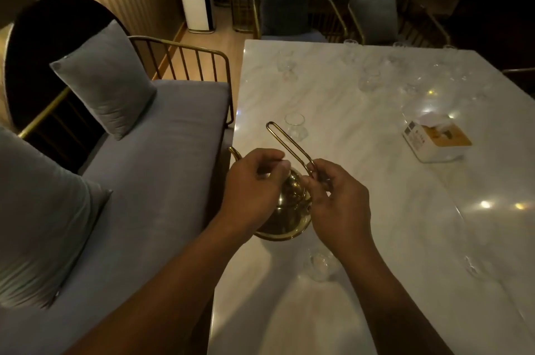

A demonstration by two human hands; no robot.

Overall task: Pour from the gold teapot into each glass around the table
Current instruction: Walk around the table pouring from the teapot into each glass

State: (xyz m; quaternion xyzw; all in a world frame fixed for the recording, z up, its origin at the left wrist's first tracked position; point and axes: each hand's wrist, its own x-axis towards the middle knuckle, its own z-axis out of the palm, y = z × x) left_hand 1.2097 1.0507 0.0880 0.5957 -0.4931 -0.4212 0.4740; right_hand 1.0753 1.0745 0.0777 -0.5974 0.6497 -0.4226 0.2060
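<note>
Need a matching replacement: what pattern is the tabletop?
White marble tabletop with faint grey veining; head view.

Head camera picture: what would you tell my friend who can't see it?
Two hands hold a gold teapot on a white marble table, the left hand pinching its top, the right hand pinching its tall loop handle. Clear glasses stand about the table; a grey sofa is beside it.

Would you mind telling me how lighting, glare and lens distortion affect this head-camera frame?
Head view: dim, warm lighting; bright glare spots sit on the marble table, mostly to the right; the far glasses nearly vanish against the pale top; the gold teapot stays readable, with soft reflections; wide-angle distortion bends the table edges and the sofa; the background top right is almost black.
</note>
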